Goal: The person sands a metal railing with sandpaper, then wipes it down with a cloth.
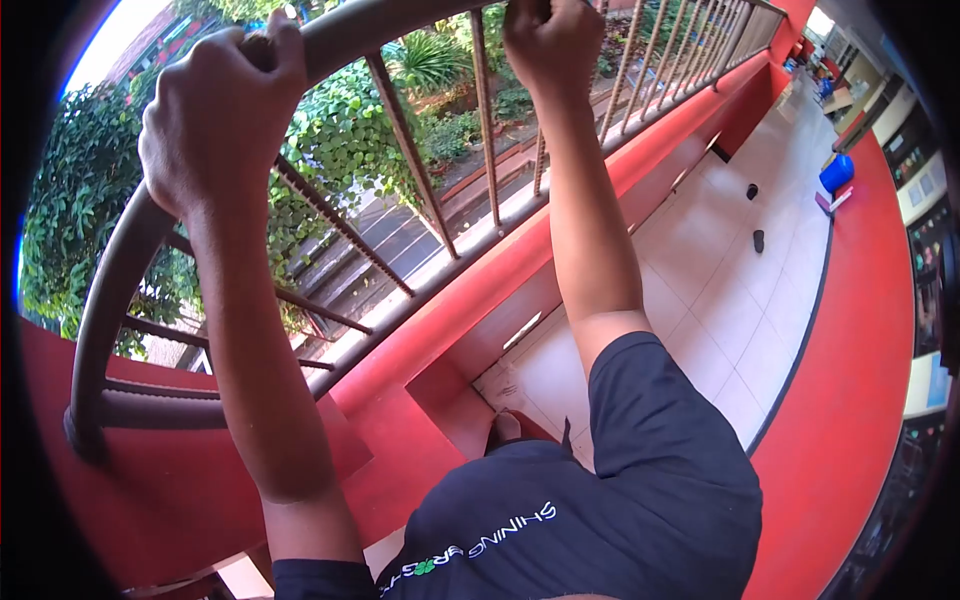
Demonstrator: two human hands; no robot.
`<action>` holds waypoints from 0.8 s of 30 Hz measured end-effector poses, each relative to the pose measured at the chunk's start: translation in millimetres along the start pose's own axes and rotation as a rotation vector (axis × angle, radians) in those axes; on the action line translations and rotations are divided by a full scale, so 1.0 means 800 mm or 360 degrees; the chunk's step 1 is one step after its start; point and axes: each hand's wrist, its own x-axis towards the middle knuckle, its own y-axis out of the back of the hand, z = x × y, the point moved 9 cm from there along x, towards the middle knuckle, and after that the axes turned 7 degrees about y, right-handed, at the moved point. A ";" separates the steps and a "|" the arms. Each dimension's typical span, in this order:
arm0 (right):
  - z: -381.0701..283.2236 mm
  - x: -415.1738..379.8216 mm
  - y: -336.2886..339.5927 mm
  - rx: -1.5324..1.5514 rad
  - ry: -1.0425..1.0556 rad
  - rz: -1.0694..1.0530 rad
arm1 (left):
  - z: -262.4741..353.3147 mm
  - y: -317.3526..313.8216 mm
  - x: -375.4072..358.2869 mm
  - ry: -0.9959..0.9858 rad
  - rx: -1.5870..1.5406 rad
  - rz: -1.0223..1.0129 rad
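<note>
My left hand [225, 120] is wrapped round the thick dark top rail [375, 35] of a metal railing, at the upper left. Farther right, at the top edge of the view, my right hand [555, 45] is closed at the same rail, its fingers partly cut off by the frame. Both arms are stretched out ahead of me. Thin ribbed bars [408, 150] run from the top rail down to a lower rail [440, 270] above a red ledge [415, 325].
Leafy plants [345, 130] grow beyond the railing. A tiled floor [700, 300] lies to the right, with dark shoes [758, 240] on it. A blue bucket [837, 174] stands by the red wall [860, 330].
</note>
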 end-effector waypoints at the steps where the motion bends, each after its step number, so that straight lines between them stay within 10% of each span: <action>1: -0.017 0.002 0.004 0.0036 0.0426 0.0191 | 0.000 -0.002 0.001 0.0002 -0.0005 -0.0026; 4: -0.025 0.004 0.023 0.0076 0.0721 0.0177 | 0.002 -0.001 0.003 0.0002 0.0003 -0.0032; 6: 0.081 0.031 0.019 0.0017 0.0003 -0.0139 | 0.000 -0.002 0.002 0.0040 -0.0005 -0.0058; 10: 0.001 0.020 0.033 0.0105 0.0985 -0.0040 | 0.001 -0.001 0.002 0.0041 -0.0002 -0.0036; 14: 0.094 0.033 0.031 0.0109 0.0385 -0.0077 | 0.002 0.000 0.000 0.0043 0.0002 0.0003; 18: 0.009 0.010 0.019 0.0195 0.0949 -0.0152 | 0.001 -0.001 0.000 0.0054 -0.0015 0.0046; 20: 0.066 0.025 0.018 0.0218 0.0069 -0.0259 | 0.003 0.001 -0.001 0.0014 -0.0047 0.0096; 22: 0.049 0.014 0.000 0.0160 0.0048 -0.0309 | 0.005 0.006 -0.003 0.0011 0.0016 0.0132; 24: -0.061 -0.012 -0.006 0.0233 0.0869 -0.0263 | 0.000 -0.003 0.005 0.0035 0.0027 -0.0032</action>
